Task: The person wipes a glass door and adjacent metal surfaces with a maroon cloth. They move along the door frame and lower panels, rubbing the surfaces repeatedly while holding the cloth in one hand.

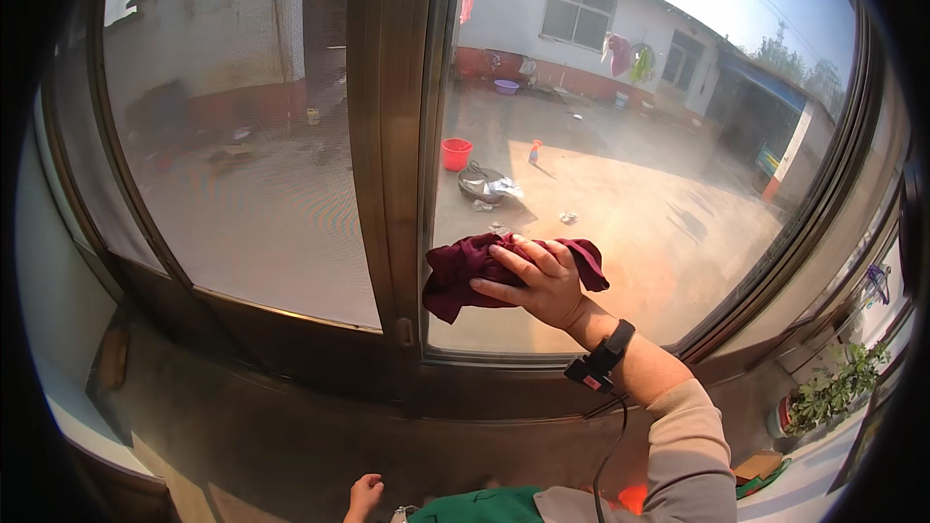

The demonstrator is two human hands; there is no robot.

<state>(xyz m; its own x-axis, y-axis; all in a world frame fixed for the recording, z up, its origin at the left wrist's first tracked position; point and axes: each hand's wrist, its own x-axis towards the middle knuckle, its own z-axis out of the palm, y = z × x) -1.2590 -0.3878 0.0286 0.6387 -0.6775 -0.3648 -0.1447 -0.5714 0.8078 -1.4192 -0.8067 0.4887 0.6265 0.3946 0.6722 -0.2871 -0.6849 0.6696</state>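
My right hand [541, 280] presses a crumpled maroon cloth [468, 272] flat against a glass pane [625, 181], near its lower left corner. The fingers are spread over the cloth and point left. The pane sits in a brown metal frame [389, 123] and has hazy, streaked patches. Low in the view, my left hand [367, 494] hangs beside my body, its fingers curled with nothing seen in them. A black strap with a small device [599, 367] is on my right wrist, and a cable runs down from it.
A mesh screen [247, 181] fills the left side of the frame. Through the glass stand a red bucket [457, 154], a spray bottle [535, 152] and a dark basin [468, 185]. Indoors at right are a potted plant [828, 392] and a cardboard box [758, 466].
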